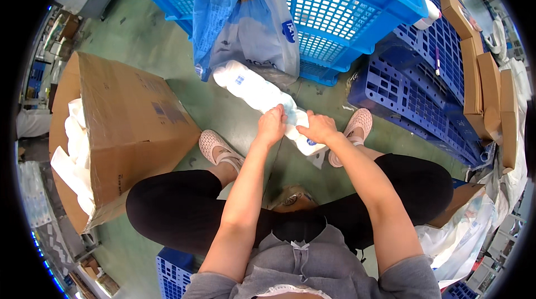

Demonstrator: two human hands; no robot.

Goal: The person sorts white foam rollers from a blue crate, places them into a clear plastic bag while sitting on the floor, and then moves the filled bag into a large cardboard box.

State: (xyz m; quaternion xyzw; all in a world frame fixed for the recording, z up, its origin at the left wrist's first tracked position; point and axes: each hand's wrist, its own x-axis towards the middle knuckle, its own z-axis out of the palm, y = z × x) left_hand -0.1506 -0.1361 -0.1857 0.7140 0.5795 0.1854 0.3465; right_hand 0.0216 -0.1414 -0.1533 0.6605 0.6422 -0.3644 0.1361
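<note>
The long wrapped pack (262, 95) is white with small blue marks. The plastic bag (245, 14) above it is pale blue, part clear, with a dark blue mark. The crate (357, 14) is bright blue with a grid of small holes; the pallet (419, 81) is a darker blue lattice. The large carton (128, 126) is plain brown, with white rolls (75, 154) showing at its open end. The flat cartons (486, 81) are tan. The floor (151, 42) is dull green. The shoes (215, 148) are pale pink, dotted with holes; the trousers (178, 209) are black and the top (312, 265) is grey.
</note>
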